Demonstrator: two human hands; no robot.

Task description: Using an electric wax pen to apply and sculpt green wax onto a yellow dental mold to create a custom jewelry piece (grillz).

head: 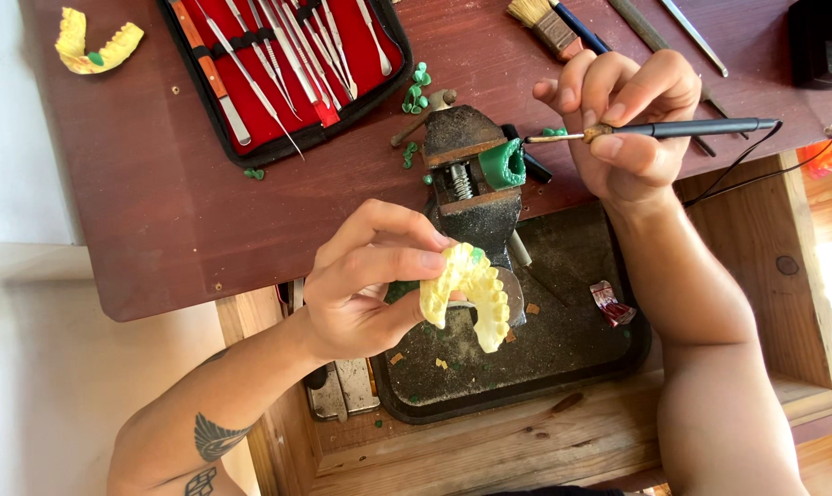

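The yellow dental cast (466,294), pinched in the left hand (361,285) just below the small vise (471,174), needs steadying while the right hand (623,119), closed pen-style around the corded wax tool (673,130), keeps its tip lightly on the vise's green wax block (503,163).

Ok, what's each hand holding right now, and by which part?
Left hand pinches the yellow dental cast at one end of its arch. Right hand grips the corded black tool near its tip end.
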